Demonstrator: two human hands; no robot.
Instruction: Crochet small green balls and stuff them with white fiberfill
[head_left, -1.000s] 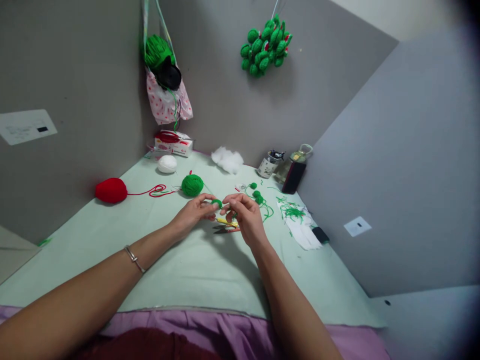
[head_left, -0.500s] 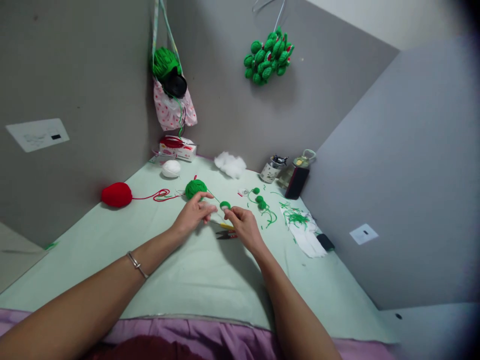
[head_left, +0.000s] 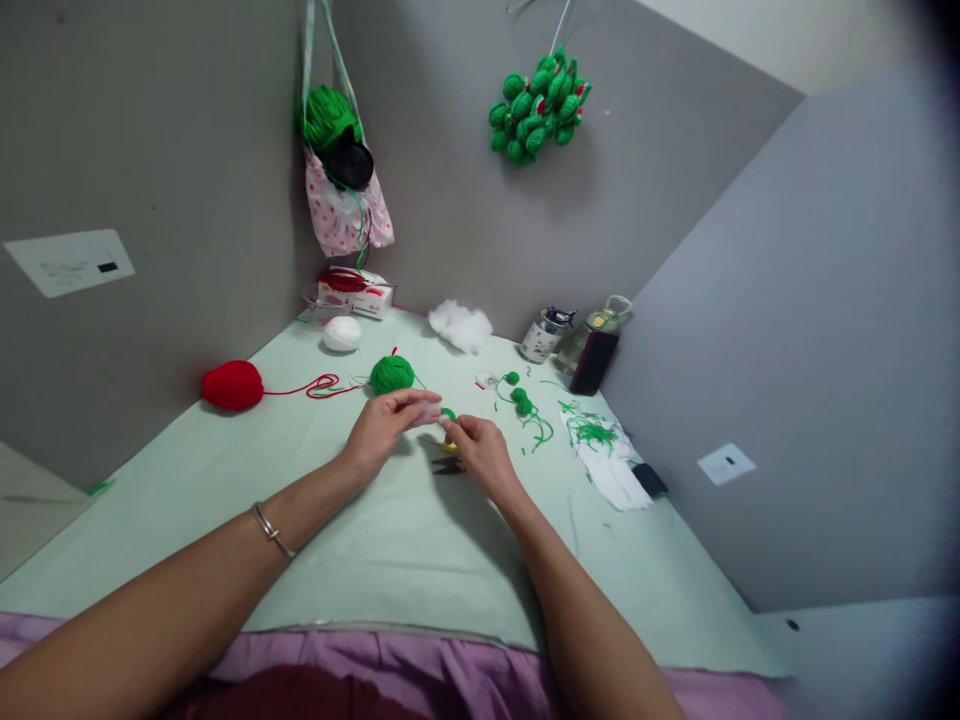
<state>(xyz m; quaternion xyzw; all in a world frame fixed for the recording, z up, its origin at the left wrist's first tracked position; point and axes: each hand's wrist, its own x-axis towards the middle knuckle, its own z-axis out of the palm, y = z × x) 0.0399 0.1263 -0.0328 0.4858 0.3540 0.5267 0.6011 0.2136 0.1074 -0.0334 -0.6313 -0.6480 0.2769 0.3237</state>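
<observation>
My left hand [head_left: 386,428] and my right hand [head_left: 480,452] meet over the middle of the pale green table [head_left: 390,540]. Both pinch a small green crocheted piece [head_left: 448,413] with a white inside. The left fingertips also seem to press a bit of white stuffing against it. A yellow-handled tool [head_left: 448,449] and small snips [head_left: 447,466] lie on the table just under my right hand. A green yarn ball [head_left: 391,374] sits right behind the hands.
A red yarn ball [head_left: 232,385] with a loose strand, a white ball [head_left: 341,333], stuffing [head_left: 460,326], a box [head_left: 349,293], jars [head_left: 541,336] and green scraps on paper [head_left: 600,450] stand around. Grey partition walls close in; a bag [head_left: 341,190] and crocheted bunch [head_left: 537,100] hang.
My hands have drawn closer together around the green piece, which now sits lower between the fingertips. The view shifted slightly.
</observation>
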